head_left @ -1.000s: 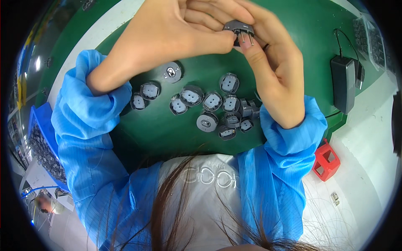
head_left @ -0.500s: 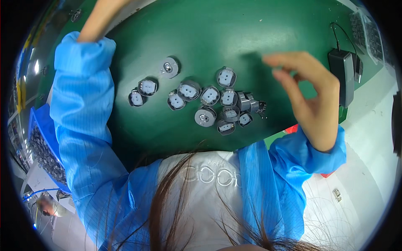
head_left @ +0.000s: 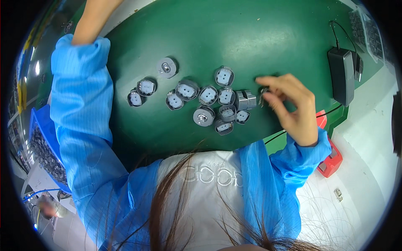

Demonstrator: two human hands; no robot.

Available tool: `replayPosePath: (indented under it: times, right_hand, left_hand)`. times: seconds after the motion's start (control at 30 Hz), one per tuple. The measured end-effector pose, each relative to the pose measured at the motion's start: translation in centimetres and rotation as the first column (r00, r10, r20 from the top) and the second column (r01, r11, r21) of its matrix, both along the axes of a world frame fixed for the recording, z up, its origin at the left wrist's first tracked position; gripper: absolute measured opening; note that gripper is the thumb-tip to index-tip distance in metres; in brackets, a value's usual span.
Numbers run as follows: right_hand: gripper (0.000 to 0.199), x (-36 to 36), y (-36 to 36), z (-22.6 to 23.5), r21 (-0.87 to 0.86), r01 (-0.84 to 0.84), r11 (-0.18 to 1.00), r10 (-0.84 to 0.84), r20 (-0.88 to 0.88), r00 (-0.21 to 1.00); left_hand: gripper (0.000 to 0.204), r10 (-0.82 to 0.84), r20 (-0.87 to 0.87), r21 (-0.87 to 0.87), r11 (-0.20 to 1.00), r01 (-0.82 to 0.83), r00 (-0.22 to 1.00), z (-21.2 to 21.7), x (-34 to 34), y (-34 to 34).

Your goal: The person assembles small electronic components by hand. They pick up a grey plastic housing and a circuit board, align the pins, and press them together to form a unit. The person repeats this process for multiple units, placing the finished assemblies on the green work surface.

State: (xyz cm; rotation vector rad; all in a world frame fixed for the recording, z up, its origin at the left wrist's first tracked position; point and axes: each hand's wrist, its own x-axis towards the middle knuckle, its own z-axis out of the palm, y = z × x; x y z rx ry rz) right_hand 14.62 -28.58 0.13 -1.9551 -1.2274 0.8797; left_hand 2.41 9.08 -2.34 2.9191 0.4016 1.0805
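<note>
My right hand (head_left: 292, 100) is at the right of a loose cluster of grey round parts, its thumb and forefinger closed on a small dark part with thin metal prongs (head_left: 263, 96). Just left of those fingers lies a stepped grey part (head_left: 245, 100) on its side. Several round housings with pale two-hole inserts, such as this one (head_left: 225, 76), make up the cluster. One disc-shaped part (head_left: 203, 116) shows a flat face with a metal centre. My left forearm reaches up past the top edge, so that hand is out of the picture.
All this lies on a green tabletop (head_left: 268, 37). A black box-like device (head_left: 341, 77) with a cable stands at the right edge, below a clear tray of parts (head_left: 366, 35). A blue bin (head_left: 44, 125) full of small parts is at my left, a red object (head_left: 332, 159) at my right.
My right hand has come down and left to the cluster, and the small pronged part is now between its fingers, off its former place. My left forearm has shifted slightly left.
</note>
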Motion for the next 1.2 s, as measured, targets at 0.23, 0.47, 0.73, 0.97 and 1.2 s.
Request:
replayPosePath:
  times: [0.23,0.47,0.73,0.97,1.2]
  right_hand:
    - [0.026,2.3,1.6,-1.4,0.123,0.373,0.919,-0.321,-0.312,0.894]
    - [0.015,0.8,5.0,-0.6,0.306,0.400,0.864,-0.337,-0.239,0.911]
    - [0.011,-0.7,7.9,-1.6,0.525,0.176,0.833,-0.295,0.151,0.943]
    - [0.013,-1.6,8.1,-1.8,0.526,0.219,0.822,-0.352,0.165,0.921]
    - [0.013,-1.5,8.3,-1.6,0.567,0.164,0.807,-0.359,0.251,0.899]
  left_hand:
    - [0.048,-0.888,-0.139,-0.731,0.390,0.560,0.437,0.8,-0.2,-11.3]
    - [0.040,-0.843,-0.030,-0.797,0.344,0.496,0.537,-0.6,1.0,-11.2]
    - [0.031,-0.617,0.161,-0.974,0.026,0.225,0.770,-0.2,0.0,-11.5]
    - [0.028,-0.589,0.086,-0.978,0.105,0.182,0.804,2.0,-0.2,-12.2]
    - [0.030,-0.553,0.084,-0.983,0.089,0.159,0.829,1.4,-0.6,-12.3]
